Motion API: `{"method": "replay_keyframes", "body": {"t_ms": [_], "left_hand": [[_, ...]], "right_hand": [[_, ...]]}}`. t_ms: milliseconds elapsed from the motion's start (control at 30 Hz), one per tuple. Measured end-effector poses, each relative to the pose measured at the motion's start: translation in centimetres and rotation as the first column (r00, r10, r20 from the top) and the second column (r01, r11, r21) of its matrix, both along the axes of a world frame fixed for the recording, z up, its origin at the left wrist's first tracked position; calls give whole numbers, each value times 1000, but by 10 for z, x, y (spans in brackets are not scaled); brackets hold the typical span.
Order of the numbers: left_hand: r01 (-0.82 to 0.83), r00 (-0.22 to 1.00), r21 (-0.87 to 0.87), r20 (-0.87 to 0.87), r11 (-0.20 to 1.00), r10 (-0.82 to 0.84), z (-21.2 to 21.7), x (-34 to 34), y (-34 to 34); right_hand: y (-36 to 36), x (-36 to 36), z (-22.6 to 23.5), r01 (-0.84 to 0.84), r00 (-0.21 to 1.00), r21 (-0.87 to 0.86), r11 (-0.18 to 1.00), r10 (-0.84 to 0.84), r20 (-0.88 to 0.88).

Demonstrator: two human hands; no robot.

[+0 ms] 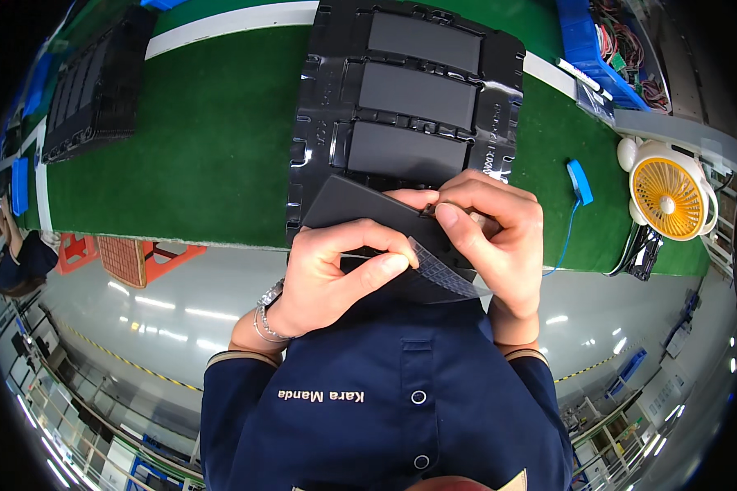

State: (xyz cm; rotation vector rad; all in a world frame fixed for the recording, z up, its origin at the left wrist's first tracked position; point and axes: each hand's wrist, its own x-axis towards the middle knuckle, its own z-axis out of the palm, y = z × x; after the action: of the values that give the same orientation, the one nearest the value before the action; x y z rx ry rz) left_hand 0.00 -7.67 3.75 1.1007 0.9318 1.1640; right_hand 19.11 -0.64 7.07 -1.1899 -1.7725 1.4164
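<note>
Close in front of my chest, a dark flat rectangular panel [364,202] is held tilted between my two hands. My left hand [336,266] is closed, thumb and forefinger pinching the corner of a clear film [444,270] with a fine grid pattern. That film hangs off the panel's near side. My right hand [499,233] is closed at the panel's right edge, with thumb and forefinger together there; what lies between those fingertips is too small to make out. Just beyond, a black moulded tray [319,123] holds several similar dark panels [418,90] in its slots.
The green bench top [213,147] carries another black tray [98,90] at the far left. To the right are a yellow-and-white fan [667,196], a blue clip-like piece on a cord [580,182], a white marker [581,78] and a blue bin [585,37] with wires.
</note>
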Motion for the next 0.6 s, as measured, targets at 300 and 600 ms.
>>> {"method": "replay_keyframes", "body": {"t_ms": [300, 600], "left_hand": [[-9, 998, 34, -56, 999, 11, 0, 2, 0], [-5, 995, 94, -96, 996, 14, 0, 2, 2]], "right_hand": [[1, 1, 1, -14, 1000, -18, 1000, 14, 17], [1, 1, 3, -17, 999, -15, 1000, 18, 37]]}}
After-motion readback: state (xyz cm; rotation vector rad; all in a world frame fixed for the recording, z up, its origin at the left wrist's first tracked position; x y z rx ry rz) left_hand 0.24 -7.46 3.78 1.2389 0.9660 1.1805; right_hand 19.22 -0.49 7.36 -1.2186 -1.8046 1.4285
